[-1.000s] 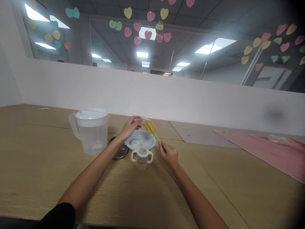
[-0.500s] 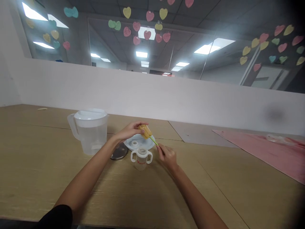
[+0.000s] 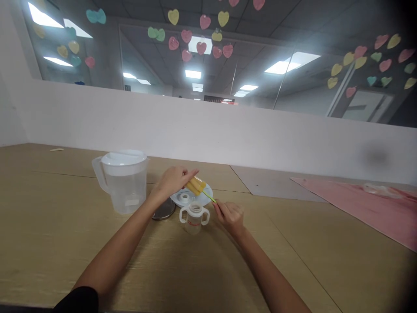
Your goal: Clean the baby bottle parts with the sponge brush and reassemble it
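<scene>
My right hand (image 3: 230, 214) pinches the thin green handle of a bottle brush with a yellow sponge head (image 3: 195, 186). My left hand (image 3: 174, 179) is closed around that sponge head, over a white plate (image 3: 206, 194). A small clear two-handled baby cup (image 3: 194, 218) stands upright on the wooden table just in front of the plate, between my hands. A small white ring-shaped part (image 3: 184, 198) lies on the plate.
A clear lidded plastic pitcher (image 3: 124, 180) stands left of my left hand. A round metal lid (image 3: 164, 210) lies flat under my left wrist. A pink mat (image 3: 368, 208) with a clear item on it covers the right side. A white partition runs along the back.
The sponge head has dropped lower toward the plate, and my left hand has come down with it, closing over it. My right hand stayed near the cup.
</scene>
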The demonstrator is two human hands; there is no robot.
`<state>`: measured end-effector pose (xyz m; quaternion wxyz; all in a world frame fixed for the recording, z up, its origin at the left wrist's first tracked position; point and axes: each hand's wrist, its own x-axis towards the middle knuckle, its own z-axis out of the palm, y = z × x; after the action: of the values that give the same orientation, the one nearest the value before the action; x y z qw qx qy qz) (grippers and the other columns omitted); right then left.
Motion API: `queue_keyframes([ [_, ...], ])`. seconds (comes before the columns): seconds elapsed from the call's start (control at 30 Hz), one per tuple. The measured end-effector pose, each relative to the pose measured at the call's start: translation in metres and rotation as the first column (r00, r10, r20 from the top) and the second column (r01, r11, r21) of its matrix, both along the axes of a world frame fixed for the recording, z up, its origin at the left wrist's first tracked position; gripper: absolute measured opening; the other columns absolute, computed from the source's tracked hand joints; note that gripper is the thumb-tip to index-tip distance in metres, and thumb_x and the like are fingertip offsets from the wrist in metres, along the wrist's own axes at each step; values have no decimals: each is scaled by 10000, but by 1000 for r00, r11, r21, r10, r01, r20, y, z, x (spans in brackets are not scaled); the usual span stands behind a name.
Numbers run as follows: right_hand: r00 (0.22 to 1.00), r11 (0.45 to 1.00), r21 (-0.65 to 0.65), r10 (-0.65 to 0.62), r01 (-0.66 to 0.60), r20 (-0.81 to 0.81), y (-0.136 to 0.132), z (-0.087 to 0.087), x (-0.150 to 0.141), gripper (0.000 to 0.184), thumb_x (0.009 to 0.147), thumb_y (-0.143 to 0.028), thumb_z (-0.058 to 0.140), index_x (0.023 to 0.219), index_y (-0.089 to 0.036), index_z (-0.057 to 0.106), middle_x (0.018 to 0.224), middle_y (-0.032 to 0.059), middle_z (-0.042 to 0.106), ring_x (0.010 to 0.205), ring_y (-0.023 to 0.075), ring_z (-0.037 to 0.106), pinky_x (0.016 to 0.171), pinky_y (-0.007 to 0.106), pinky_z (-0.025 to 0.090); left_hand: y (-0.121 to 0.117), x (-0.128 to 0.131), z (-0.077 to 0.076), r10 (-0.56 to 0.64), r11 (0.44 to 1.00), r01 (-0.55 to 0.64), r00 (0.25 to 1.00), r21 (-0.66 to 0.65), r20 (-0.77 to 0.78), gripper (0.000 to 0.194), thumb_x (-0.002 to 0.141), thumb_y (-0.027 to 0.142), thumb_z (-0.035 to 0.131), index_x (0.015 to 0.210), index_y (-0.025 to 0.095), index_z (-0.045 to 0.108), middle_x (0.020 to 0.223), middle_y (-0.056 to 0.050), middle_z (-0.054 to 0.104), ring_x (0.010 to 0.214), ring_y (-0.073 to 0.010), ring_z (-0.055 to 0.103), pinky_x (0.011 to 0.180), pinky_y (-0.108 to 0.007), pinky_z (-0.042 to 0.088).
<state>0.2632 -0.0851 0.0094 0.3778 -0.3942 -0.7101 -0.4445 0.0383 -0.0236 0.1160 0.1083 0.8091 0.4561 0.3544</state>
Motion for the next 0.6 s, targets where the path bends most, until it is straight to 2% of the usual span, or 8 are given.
queue_keyframes([
  [0.03,1000,1000,-4,-5,5,-8,0,0,1,167,882,-230,527,858,-145,669,517,7,584,469,82,496,523,242,318,1,0,0,-50,999,50,998,0,34,523,808,595,401,666,162,659,564,-37,630,577,-169,571,584,-261,393],
  [0.1,999,1000,-6,-12,12,-31,1,0,2,184,887,-231,515,842,-140,669,516,12,581,473,81,499,521,239,316,4,-2,-1,-223,972,231,965,-45,136,425,786,542,482,885,174,670,805,-49,687,735,-180,610,662,-260,437],
  [0.2,998,1000,-9,-4,4,-57,2,0,1,200,888,-227,508,812,-132,667,507,14,571,472,79,498,513,233,307,10,-9,0,-448,847,503,849,-171,282,456,736,437,592,1121,193,588,1081,-65,644,906,-189,608,781,-291,470],
  [0.27,998,1000,-14,-5,4,-59,2,1,1,206,888,-239,512,796,-138,667,502,10,569,461,76,488,505,233,302,13,-17,2,-490,800,562,814,-211,312,506,703,391,640,1161,189,563,1126,-75,623,958,-197,594,827,-314,471],
  [0.33,998,1000,-14,-21,20,-53,3,1,1,207,885,-253,520,790,-146,670,493,3,564,448,76,479,498,239,298,15,-24,5,-471,819,538,829,-198,301,526,686,366,661,1169,183,561,1145,-79,612,1003,-206,572,864,-330,461],
  [0.43,997,998,-33,-60,58,-51,5,0,3,223,889,-272,511,795,-153,675,478,-1,553,439,76,479,490,243,296,20,-34,7,-370,905,405,900,-128,230,499,706,342,633,1177,191,561,1171,-72,593,1035,-208,548,902,-343,443],
  [0.53,991,997,-56,-68,62,-114,10,-3,9,255,901,-275,483,792,-150,677,491,5,568,437,75,489,487,238,313,30,-45,4,-202,979,202,978,5,55,451,727,277,590,1173,210,564,1181,-68,573,1047,-216,541,925,-350,425],
  [0.6,983,997,-48,-68,61,-171,13,-5,14,268,904,-273,472,790,-145,678,508,12,587,439,76,502,491,231,332,38,-52,-2,-46,995,54,995,82,-92,434,708,210,583,1141,207,581,1175,-79,565,1055,-229,540,936,-350,411],
])
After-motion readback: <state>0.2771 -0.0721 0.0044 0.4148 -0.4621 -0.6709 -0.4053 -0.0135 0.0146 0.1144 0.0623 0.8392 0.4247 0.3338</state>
